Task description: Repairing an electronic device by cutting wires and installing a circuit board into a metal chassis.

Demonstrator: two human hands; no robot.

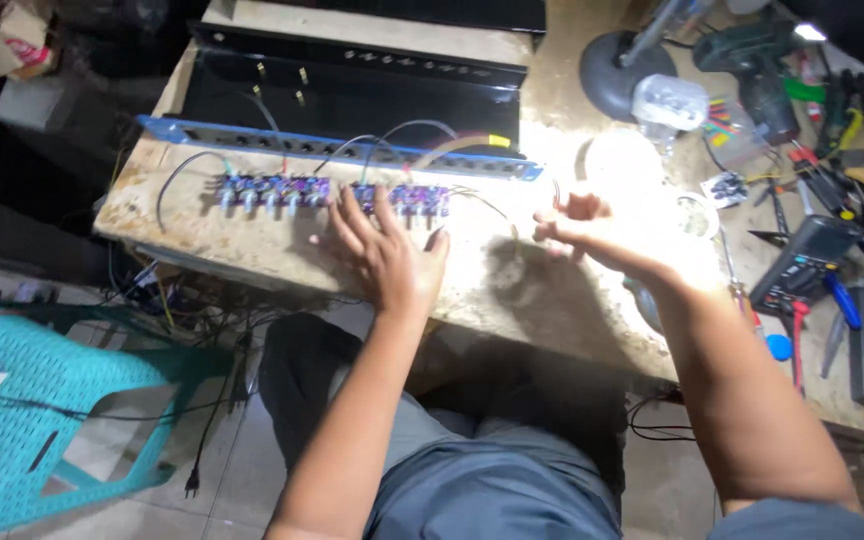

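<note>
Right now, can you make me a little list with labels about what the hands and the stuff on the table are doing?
Place: worn workbench, seen from above
Left hand: flat, fingers spread, fingertips at the purple circuit boards
Right hand: lifted, half curled, brightly lit, holds nothing that I can make out
Behind the boards: blue strip with holes and black metal case
Wires: run from the boards to the strip
Right side: multimeter, drill, lamp base
Floor: turquoise plastic chair
</note>
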